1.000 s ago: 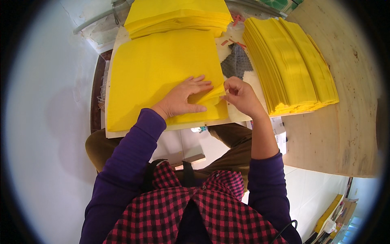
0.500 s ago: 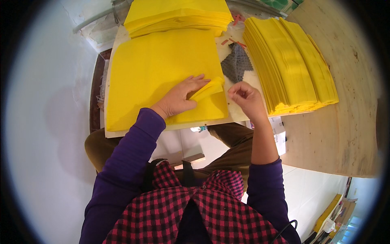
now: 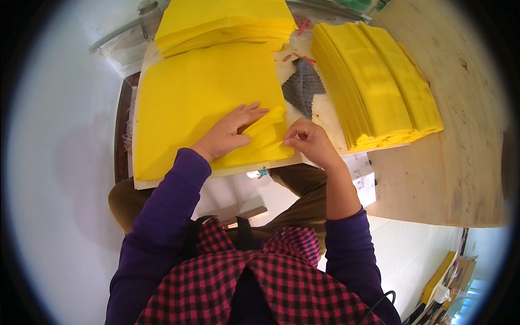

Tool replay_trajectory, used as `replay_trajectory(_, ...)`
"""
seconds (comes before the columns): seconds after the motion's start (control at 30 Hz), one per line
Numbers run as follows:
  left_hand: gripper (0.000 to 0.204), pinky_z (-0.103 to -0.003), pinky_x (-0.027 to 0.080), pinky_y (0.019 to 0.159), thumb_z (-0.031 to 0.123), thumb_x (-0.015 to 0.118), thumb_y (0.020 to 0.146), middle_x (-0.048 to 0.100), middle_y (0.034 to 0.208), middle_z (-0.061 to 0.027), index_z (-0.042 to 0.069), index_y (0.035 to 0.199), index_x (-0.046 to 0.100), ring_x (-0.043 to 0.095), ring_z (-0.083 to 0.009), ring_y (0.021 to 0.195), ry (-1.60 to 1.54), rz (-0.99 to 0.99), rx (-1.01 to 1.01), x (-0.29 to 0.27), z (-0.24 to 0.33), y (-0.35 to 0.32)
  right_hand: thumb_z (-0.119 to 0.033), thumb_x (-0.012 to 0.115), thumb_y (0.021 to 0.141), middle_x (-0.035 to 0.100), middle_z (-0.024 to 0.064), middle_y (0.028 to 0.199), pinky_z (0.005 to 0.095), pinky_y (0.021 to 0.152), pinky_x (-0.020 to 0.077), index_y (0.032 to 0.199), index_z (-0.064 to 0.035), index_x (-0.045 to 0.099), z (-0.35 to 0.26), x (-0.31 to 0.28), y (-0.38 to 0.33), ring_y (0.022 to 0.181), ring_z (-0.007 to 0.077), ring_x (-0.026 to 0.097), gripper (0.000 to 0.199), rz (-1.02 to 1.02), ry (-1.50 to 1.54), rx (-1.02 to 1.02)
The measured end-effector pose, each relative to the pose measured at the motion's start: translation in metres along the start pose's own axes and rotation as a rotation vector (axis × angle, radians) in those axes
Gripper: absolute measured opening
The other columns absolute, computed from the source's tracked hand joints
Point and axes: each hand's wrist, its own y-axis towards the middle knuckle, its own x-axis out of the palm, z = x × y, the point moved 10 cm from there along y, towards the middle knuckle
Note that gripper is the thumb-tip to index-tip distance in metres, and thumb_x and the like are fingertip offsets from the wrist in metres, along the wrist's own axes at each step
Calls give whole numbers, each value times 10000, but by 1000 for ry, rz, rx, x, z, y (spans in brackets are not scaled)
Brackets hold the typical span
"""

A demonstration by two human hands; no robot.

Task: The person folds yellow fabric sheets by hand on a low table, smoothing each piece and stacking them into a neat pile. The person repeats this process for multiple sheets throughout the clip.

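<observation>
A broad yellow fabric sheet point(image 3: 200, 81) lies on the table in front of me, wrinkled near its right edge. My left hand point(image 3: 230, 132) rests on it, fingers stretched out and thumb apart, just left of the raised folds. At the sheet's right edge my right hand point(image 3: 311, 142) is closed in a pinch, thumb and forefinger meeting on the fabric's edge. How much fabric sits between those fingertips is hidden. Whether the sheet is one layer or several cannot be made out.
Behind the sheet stands a stack of yellow fabric point(image 3: 225, 27). To the right, folded yellow pieces point(image 3: 374, 86) form a thick pile. Between them lie a grey cloth point(image 3: 304, 89) and red scraps point(image 3: 303, 26). A wooden board point(image 3: 449, 135) extends at the far right.
My right hand has come left and down onto the fabric's edge. The lifted fold beside my left hand has dropped lower and lies wrinkled. The whole view has shifted slightly.
</observation>
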Motion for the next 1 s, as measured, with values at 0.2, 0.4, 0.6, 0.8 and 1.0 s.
replay_trajectory(0.2,610,-420,141,1155,140,534,735,465,1404,-106,52,1337,483,290,-307,1386,4,-26,32,3,-1,2,3,692,768,476,-23,778,215,569,323,780,-47,623,-17,-5,7,639,76,382,85,0,-67,-28)
replay_trajectory(0.4,610,-423,114,1158,189,576,753,456,1413,-108,39,1338,488,266,-310,1398,13,-45,46,3,0,2,-61,699,784,485,4,784,240,584,357,800,-40,608,-29,-7,18,666,100,420,94,-22,-111,-53)
replay_trajectory(0.6,634,-414,121,1156,281,652,778,433,1425,-141,22,1333,485,269,-320,1394,59,-46,47,3,4,2,-41,689,788,437,4,780,234,573,344,823,-22,570,-52,-3,33,644,89,386,125,-16,-193,-173)
replay_trajectory(0.8,676,-434,171,1148,327,688,741,438,1400,-196,38,1321,496,305,-333,1371,110,13,8,0,-4,0,-46,689,789,466,13,786,237,575,354,843,-19,590,-73,5,47,641,96,403,116,-13,-255,-260)
replay_trajectory(1.0,626,-403,125,1161,133,578,724,425,1423,-169,37,1334,476,287,-301,1390,31,-30,40,2,-3,0,-44,697,774,492,4,806,232,597,376,861,-39,624,-56,-15,32,657,92,422,114,125,-137,-128)
